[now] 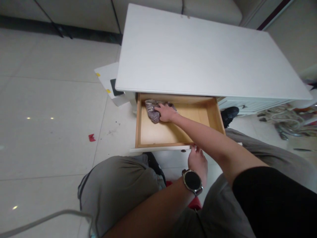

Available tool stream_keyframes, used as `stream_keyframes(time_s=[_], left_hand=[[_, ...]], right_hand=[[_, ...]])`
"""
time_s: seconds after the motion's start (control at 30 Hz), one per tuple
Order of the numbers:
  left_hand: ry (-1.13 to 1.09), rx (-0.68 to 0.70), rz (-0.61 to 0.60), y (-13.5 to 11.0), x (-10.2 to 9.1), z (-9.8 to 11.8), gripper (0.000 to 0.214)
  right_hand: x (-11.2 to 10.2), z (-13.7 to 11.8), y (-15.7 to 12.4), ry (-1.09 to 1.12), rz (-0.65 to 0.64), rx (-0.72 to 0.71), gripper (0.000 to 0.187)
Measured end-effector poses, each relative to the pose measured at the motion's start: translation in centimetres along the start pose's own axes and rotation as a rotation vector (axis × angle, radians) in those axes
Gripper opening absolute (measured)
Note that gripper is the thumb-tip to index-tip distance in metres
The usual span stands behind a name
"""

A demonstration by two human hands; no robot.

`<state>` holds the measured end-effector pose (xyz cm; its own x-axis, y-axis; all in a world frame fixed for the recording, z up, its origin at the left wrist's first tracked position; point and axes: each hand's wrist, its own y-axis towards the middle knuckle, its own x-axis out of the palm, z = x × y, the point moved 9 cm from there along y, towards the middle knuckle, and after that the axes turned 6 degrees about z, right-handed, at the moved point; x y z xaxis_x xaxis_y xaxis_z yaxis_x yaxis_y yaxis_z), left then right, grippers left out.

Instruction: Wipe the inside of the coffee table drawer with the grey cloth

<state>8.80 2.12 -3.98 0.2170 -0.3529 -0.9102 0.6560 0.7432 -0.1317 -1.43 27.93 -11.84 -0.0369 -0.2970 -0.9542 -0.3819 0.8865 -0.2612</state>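
Observation:
A pulled-out wooden drawer [158, 135] extends from the white cabinet toward me. At its back left lies a bunched, patterned grey-purple cloth [153, 114]. My right hand [166, 112] reaches across into the drawer and grips this cloth against the bottom, fingers curved over it. Outside the drawer, my left hand [198, 162], with a watch [192, 180] on its wrist, holds the top edge of the drawer front [163, 148] near a dark knob [183, 151]. My right forearm hides part of the drawer's right side.
The white cabinet top [210, 56] overhangs the drawer's back. A white board [107, 77] leans or lies by its left end. A red scrap [91, 138] is on the tiled floor. Coiled rope or cable [279, 117] lies at right. My knees flank the drawer front.

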Motion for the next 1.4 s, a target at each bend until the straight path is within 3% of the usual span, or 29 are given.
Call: stream_keyframes(time_s=[0.13,0.3,0.37,0.43,0.67,0.87,1.1,1.4], left_hand=[[0.229,0.120,-0.052,-1.2,-0.9,0.2,0.033],[0.236,0.109,-0.045,-1.2,-1.4,0.1,0.034],[0.228,0.109,-0.058,-1.2,-1.3,0.1,0.035],[0.214,0.109,-0.064,-1.2,-1.2,0.2,0.036],[0.203,0.108,-0.075,-1.3,-1.4,0.3,0.040],[0.190,0.110,-0.085,-1.2,-1.6,0.5,0.041],[0.169,0.109,-0.089,-1.0,-1.6,0.5,0.041],[0.163,0.101,-0.082,-1.0,-1.0,0.8,0.039]], right_hand=[[-0.1,7.7,-3.1,-0.071,-0.039,0.125,0.072],[0.6,19.3,-9.0,-0.217,-0.209,0.395,0.078],[0.9,21.9,-10.9,-0.285,-0.259,0.448,0.084],[1.4,22.4,-12.1,-0.334,-0.285,0.399,0.087],[5.2,19.3,-17.1,-0.312,-0.446,0.150,0.062],[5.2,16.2,-19.6,-0.295,-0.385,0.051,0.046],[4.4,11.2,-16.3,-0.266,-0.348,-0.023,0.051],[3.5,-2.5,-8.1,-0.186,-0.246,-0.247,0.056]])
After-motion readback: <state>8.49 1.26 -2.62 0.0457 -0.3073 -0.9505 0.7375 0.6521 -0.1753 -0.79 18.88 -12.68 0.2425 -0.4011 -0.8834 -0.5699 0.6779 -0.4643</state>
